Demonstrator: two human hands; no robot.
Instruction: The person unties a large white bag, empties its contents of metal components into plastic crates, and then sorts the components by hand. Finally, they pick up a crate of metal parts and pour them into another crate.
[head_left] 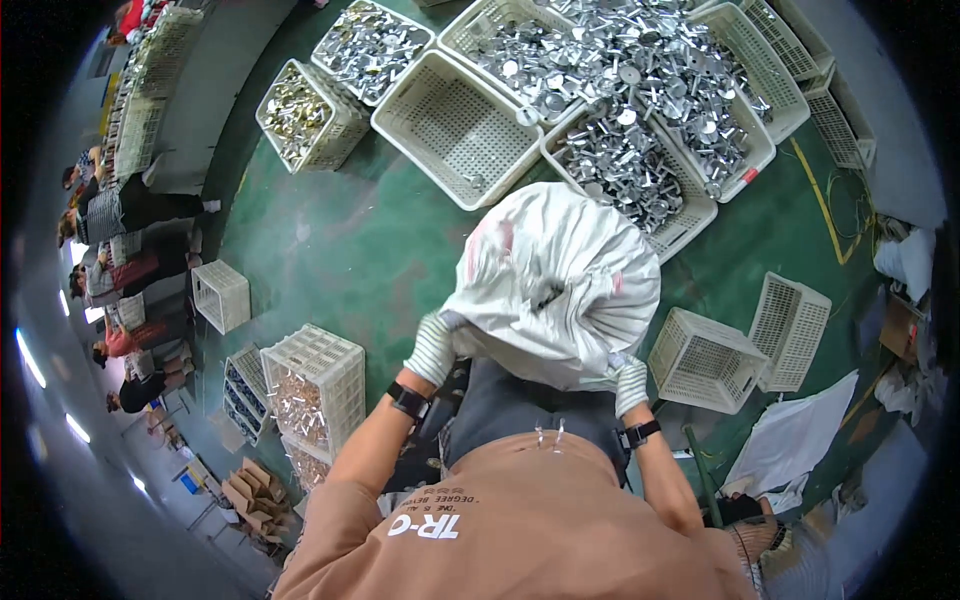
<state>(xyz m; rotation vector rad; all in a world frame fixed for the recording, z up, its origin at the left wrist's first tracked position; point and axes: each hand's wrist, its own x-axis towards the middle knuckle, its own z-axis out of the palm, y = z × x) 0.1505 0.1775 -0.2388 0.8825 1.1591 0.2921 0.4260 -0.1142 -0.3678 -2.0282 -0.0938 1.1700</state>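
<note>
A bulging white woven sack (600, 245) with creased sides is in front of my lap. A small dark spot shows amid its gathered folds. My left hand (432, 348), in a striped white glove, grips the sack's near left edge. On the near right side, my gloved right hand (629, 384) is closed on the sack's edge. What the sack holds is hidden. Just beyond it stands a white plastic basket (450, 125) with a small part on its bottom. Right of that, another basket (685, 232) is heaped with shiny metal parts (620, 165).
More baskets of metal parts (370, 50) stand along the far side. Stacked crates (340, 375) are at the left, and two tilted crates (705, 360) at the right. A white sheet (790, 430) lies at the lower right. Several people (120, 215) are at the far left.
</note>
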